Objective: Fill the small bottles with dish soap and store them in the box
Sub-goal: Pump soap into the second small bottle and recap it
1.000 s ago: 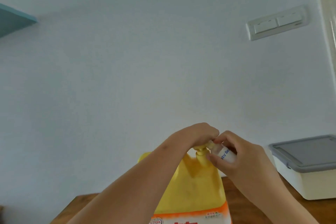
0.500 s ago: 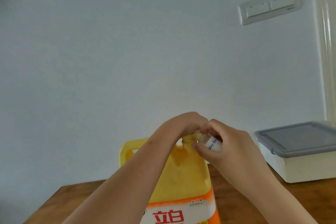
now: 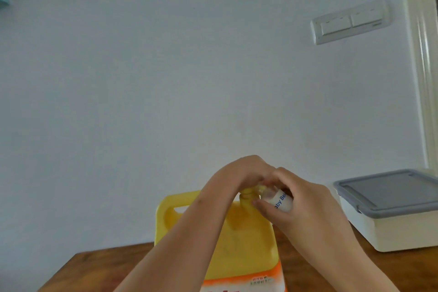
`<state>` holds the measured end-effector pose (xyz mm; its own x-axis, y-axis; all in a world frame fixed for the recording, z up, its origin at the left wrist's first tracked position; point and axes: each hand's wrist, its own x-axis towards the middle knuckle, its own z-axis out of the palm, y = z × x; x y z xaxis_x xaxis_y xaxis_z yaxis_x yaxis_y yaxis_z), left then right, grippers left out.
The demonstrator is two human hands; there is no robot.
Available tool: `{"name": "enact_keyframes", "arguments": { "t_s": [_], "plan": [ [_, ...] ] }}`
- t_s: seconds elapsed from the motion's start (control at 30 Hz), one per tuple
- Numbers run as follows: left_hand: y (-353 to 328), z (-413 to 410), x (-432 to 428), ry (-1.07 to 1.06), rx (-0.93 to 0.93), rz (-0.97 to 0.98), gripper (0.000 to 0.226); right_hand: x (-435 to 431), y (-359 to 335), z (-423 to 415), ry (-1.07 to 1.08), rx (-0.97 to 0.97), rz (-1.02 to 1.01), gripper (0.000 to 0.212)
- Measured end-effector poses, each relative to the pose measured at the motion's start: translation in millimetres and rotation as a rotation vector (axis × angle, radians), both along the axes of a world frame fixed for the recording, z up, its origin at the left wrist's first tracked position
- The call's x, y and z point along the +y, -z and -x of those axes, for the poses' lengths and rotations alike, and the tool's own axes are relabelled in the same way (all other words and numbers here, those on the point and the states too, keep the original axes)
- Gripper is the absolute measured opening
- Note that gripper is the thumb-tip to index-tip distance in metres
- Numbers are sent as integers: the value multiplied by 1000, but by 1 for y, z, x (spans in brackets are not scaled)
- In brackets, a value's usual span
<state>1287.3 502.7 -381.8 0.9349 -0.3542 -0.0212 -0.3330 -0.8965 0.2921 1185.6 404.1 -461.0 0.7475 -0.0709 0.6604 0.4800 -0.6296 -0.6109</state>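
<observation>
1. The small bottle [image 3: 280, 201], white with blue lettering, lies tilted at the jug's spout, its mouth toward 9 o'clock, seemingly to catch soap.
2. The right hand [image 3: 301, 206] has its fingers clamped around that bottle, steadying it against the nozzle.
3. The left hand [image 3: 239, 175] curls over the pump top of the yellow dish soap jug [image 3: 237, 239], fingers closed, probably pressing.
4. At 3 o'clock, the lidded storage box [image 3: 391, 216] waits on the tabletop [image 3: 99, 270], its lid not yet off.
</observation>
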Motion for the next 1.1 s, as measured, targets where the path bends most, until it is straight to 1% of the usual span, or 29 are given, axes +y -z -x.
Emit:
{"name": "enact_keyframes", "arguments": {
  "t_s": [0.07,0.17,0.27,0.37,0.43,0.53,0.67,0.8,0.9,1.0,1.1],
  "plan": [
    [4,1,-1,-16,5,11,18,-1,1,-1,9,14,13,31],
    [3,2,-4,-33,18,-12,15,0,2,-2,13,33,-7,30],
    [-8,4,-5,24,38,-50,14,3,-2,-1,-7,13,-57,30],
    [-16,3,-6,54,0,-49,8,4,-4,0,-37,-23,-118,28],
    [-12,-1,-6,55,-29,-55,11,3,-2,-1,-52,-23,-139,28],
    [-5,-4,0,30,-23,-16,24,1,1,-3,-45,-23,-96,31],
    [3,-1,-1,-6,36,-39,21,-2,0,-1,-6,21,27,29],
    [-1,3,-2,25,57,-44,18,-2,-3,2,-5,63,38,26],
    [-10,3,-2,111,48,-83,12,1,-5,3,-9,35,-13,35],
    [-14,0,-6,120,-11,-110,16,3,-3,3,1,-2,-41,36],
    [-8,-7,-4,73,-7,-61,24,3,-1,1,38,-39,19,33]
  ]
}}
